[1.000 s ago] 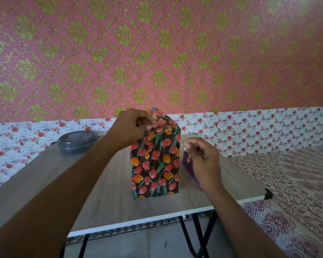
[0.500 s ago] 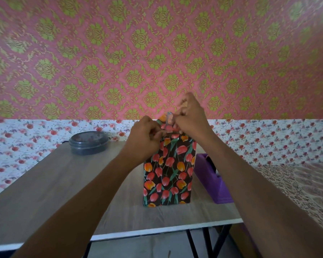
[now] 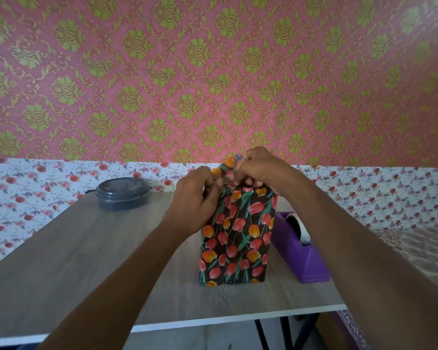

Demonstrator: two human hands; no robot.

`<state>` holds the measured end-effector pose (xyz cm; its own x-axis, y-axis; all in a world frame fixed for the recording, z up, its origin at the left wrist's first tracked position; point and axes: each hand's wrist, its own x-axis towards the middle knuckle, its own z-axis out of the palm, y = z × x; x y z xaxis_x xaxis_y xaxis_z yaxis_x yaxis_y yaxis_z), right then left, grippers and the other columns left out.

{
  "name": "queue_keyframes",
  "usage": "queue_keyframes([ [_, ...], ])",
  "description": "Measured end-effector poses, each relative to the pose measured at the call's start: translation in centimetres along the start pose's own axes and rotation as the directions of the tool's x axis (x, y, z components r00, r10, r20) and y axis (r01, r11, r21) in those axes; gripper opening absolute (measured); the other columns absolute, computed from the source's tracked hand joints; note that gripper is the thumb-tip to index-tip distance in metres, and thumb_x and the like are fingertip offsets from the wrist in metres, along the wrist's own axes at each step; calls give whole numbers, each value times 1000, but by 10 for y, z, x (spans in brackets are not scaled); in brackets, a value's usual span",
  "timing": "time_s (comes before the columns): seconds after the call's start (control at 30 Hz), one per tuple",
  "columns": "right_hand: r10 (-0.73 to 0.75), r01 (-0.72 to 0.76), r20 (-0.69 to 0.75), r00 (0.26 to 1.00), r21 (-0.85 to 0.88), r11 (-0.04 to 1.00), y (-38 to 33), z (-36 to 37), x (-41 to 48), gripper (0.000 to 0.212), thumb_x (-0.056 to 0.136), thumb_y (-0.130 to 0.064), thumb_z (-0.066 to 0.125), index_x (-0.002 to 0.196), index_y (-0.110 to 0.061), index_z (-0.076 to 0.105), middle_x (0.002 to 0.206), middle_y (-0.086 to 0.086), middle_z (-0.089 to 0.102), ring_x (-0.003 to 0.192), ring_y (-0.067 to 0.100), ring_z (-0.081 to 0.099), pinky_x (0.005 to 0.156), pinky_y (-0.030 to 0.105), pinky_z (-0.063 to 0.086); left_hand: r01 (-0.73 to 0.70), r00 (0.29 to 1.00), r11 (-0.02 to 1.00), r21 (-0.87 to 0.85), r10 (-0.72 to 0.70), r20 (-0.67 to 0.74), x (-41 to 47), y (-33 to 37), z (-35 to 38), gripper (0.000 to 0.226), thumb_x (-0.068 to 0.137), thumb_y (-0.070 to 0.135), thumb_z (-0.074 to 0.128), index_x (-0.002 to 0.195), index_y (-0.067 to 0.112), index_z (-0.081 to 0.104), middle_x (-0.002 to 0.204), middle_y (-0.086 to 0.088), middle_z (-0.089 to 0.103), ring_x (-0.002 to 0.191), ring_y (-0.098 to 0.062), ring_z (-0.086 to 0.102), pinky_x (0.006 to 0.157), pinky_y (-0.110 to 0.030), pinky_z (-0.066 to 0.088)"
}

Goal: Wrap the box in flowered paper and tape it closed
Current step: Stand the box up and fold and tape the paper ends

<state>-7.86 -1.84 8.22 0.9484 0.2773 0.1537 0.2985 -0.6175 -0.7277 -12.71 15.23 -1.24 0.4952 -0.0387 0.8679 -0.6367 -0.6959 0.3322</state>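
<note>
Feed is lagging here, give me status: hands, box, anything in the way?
Both hands, left and right, pinching paper at top of wrapped box. Box upright on table. Tape dispenser beside it, right; lidded container far left. Nothing in the way.

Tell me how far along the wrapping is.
Done: the box stands upright on the table, its visible sides covered in the flowered paper. In hand: the left hand pinches the top fold while the right hand presses what looks like a strip of tape there. Left: sealing that top flap; the tape dispenser sits beside the box. The far sides and bottom are hidden.
</note>
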Motion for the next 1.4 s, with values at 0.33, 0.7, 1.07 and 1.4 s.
queue_keyframes([
  [0.33,251,-183,191,949,-314,932,-33,-6,18,6,78,-3,76,76,-1,71,54,6,52,44,13,39,46,23,29,-4,1000,1000,-24,4,10,2,1,-2,25,94,16,56,74,5,48,81,-7,59,78,-25,56,67,-44,42],
  [0.7,372,-199,192,908,-583,788,-50,-15,22,27,93,-34,73,87,-7,70,50,-3,54,37,8,36,42,20,27,19,999,999,-43,-17,44,6,-1,-6,28,93,25,57,73,6,54,74,-5,59,74,-20,57,65,-44,44],
  [1.07,384,-277,144,912,-474,836,-17,-37,10,56,72,-52,88,64,-10,52,51,-2,40,41,12,32,47,25,29,93,994,992,-90,-87,65,7,6,-9,30,93,21,61,69,4,54,75,-6,61,78,-22,61,74,-46,50],
  [1.4,199,-205,88,976,68,976,20,-34,-2,67,65,-40,95,110,0,66,104,17,76,95,30,75,83,47,62,169,981,980,-107,-156,116,4,8,-14,29,87,33,77,80,11,60,104,6,68,103,1,61,82,-30,57],
])
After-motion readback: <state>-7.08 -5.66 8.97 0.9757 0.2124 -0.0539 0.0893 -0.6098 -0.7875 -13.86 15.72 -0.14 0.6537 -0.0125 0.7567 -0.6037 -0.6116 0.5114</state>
